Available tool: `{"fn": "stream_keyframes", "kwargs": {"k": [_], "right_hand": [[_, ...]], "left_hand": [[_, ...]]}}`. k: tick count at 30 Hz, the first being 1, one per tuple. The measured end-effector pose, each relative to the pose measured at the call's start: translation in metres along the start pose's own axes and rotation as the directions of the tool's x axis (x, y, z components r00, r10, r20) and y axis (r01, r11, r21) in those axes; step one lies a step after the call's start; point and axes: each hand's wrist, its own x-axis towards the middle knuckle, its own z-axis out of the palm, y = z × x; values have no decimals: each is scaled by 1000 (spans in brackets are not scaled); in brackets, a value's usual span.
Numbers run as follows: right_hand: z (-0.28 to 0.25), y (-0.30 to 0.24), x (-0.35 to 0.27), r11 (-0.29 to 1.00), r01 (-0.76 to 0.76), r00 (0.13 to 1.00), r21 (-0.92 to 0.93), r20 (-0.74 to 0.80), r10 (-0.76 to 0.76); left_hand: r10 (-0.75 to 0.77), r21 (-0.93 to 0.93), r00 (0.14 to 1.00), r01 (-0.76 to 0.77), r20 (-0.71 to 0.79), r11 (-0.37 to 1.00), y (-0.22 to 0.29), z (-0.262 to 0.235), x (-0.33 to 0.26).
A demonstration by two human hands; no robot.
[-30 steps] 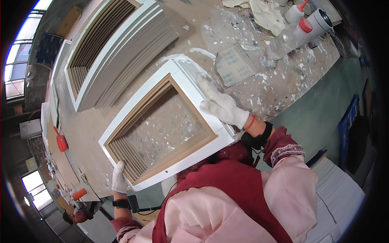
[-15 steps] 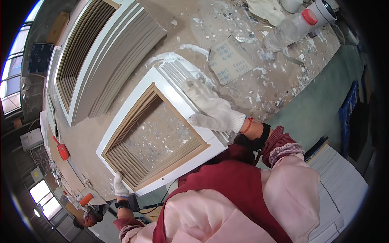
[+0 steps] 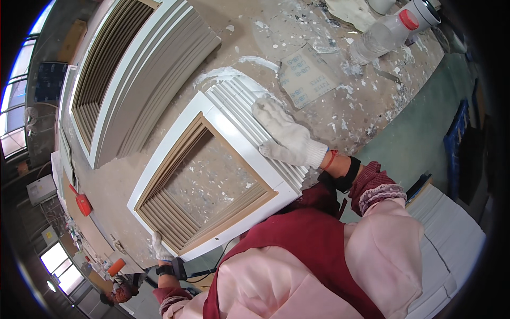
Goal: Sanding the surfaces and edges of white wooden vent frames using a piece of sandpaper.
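A stack of white frames (image 3: 228, 226) with tan inner edges, one long side curved, lies in front of me on the worktable. My right hand (image 3: 289, 135), in a white knit glove, is laid along the stack's right end, fingers stretched and thumb apart. Beside it show the layered edges (image 3: 239, 101) of the frames. My left hand (image 3: 161, 247), also gloved, rests against the stack's near left corner. Its fingers look straight, though part of the hand is hidden. Neither hand is closed round a frame.
A taller stack of similar frames (image 3: 154, 69) stands far left. A paper sheet (image 3: 308, 77), a plastic bottle (image 3: 385, 37) with a red cap and a white flask (image 3: 422, 18) are at the far right. A red tool (image 3: 82, 202) lies left. White boards (image 3: 443, 250) are stacked beside me.
My right hand has shifted slightly right, off the top frame's face, so more layered edges show. The left hand stays at its corner. The whole view has shifted a little.
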Motion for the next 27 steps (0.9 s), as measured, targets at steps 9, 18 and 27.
{"fn": "stream_keyframes", "kwargs": {"k": [9,18,27], "right_hand": [[8,6,-4,991,28,998,-127,51,-22],[-19,-3,8,998,68,988,-15,140,-65],[-61,38,-8,691,-156,945,-706,-310,-103]], "left_hand": [[40,3,998,-40,-47,999,-4,-2,2],[64,147,995,-76,81,986,9,25,-2],[576,967,776,-201,256,-159,108,200,-110]]}}
